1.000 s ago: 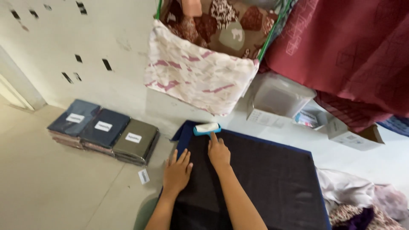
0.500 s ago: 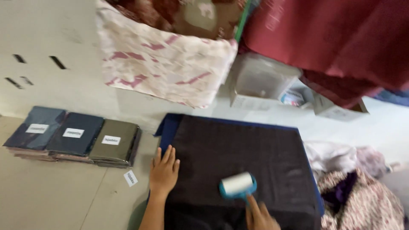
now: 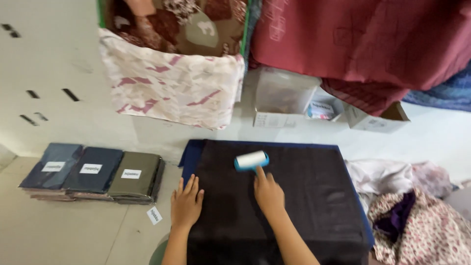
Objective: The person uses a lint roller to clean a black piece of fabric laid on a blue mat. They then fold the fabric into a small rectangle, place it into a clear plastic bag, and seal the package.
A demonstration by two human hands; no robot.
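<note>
A dark folded cloth (image 3: 304, 196) lies flat on the floor in front of me, over a blue layer that shows along its edges. My left hand (image 3: 186, 201) presses flat on the cloth's left edge, fingers spread. My right hand (image 3: 268, 191) grips the handle of a lint roller (image 3: 251, 160), which has a white roll and a blue frame. The roller rests on the cloth near its far edge, left of centre.
Three packed folded fabrics with white labels (image 3: 93, 172) lie in a row at left; a loose white tag (image 3: 154, 215) lies beside them. A patterned cloth hangs from a crate (image 3: 171, 83). Cardboard boxes (image 3: 284, 98) stand behind, and crumpled floral fabric (image 3: 422, 221) is heaped at right.
My right hand has pushed the lint roller from the near part of the cloth up toward its far edge. My left hand has stayed pressed on the left edge.
</note>
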